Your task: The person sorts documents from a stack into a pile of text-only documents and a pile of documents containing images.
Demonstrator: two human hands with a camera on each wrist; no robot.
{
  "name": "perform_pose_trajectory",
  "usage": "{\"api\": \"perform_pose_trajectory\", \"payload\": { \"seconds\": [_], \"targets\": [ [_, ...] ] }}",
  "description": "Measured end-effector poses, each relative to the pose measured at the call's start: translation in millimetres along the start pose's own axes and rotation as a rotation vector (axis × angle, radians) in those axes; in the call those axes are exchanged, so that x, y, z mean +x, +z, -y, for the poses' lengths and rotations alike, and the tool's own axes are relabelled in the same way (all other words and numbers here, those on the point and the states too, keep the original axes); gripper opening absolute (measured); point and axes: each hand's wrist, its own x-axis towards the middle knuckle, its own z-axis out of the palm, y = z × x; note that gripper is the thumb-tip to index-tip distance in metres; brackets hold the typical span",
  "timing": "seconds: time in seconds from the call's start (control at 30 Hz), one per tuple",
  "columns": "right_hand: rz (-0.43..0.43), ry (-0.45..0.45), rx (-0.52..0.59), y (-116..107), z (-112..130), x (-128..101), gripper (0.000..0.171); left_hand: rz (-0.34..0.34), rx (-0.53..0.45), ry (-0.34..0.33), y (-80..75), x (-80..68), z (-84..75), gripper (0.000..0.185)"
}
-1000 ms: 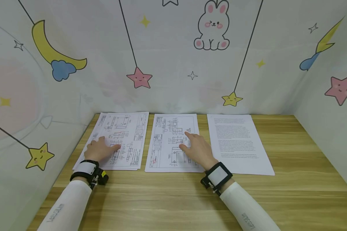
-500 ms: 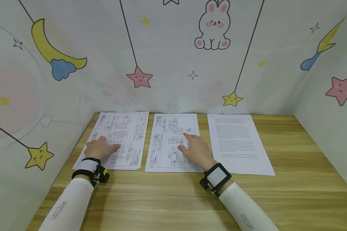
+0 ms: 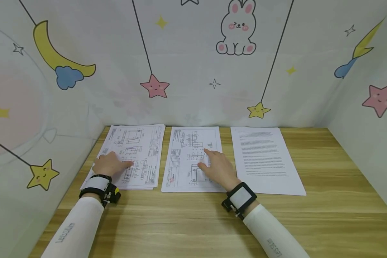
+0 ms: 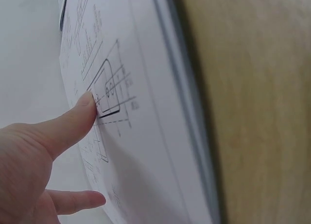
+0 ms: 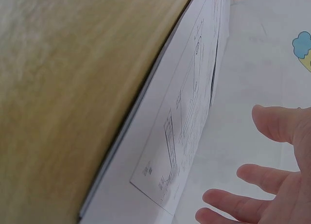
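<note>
The left hand [image 3: 109,166], relaxed and gripping nothing, is on the left papers [image 3: 140,152]; the right hand [image 3: 220,168], fingers spread and empty, is over the middle papers [image 3: 188,157]; light, flat pressure should prevent sliding.

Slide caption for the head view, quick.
Left hand over the left drawings, right hand over the middle drawing, text page rightmost.

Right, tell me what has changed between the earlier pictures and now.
Very little: the right hand has shifted slightly left and back toward the person, over the middle drawing. Nothing was visibly picked up or let go. The left hand stays at the left stack; all three paper piles, including the text page, lie as before.
</note>
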Motion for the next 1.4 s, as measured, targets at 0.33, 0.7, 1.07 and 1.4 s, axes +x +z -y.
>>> {"api": "perform_pose_trajectory", "payload": {
  "seconds": [0.33, 0.7, 1.07, 1.4],
  "targets": [
    [0.008, 0.004, 0.001, 0.4, -1.3, -1.0, 0.063, -0.017, -0.178, -0.037, -2.1, 8.5, 12.0, 0.113],
    [0.023, 0.004, 0.006, 3.9, 1.4, 1.6, 0.062, -0.016, -0.289, -0.057, -4.4, 11.1, 27.3, 0.073],
    [0.063, -0.013, 0.086, 8.3, 13.6, 2.1, 0.060, 0.100, -0.456, -0.008, -13.1, 6.6, 32.6, 0.067],
    [0.169, 0.003, 0.405, 17.5, 30.8, 8.5, 0.061, 0.102, -0.725, -0.054, -16.9, -6.6, 26.8, 0.066]
  ]
}}
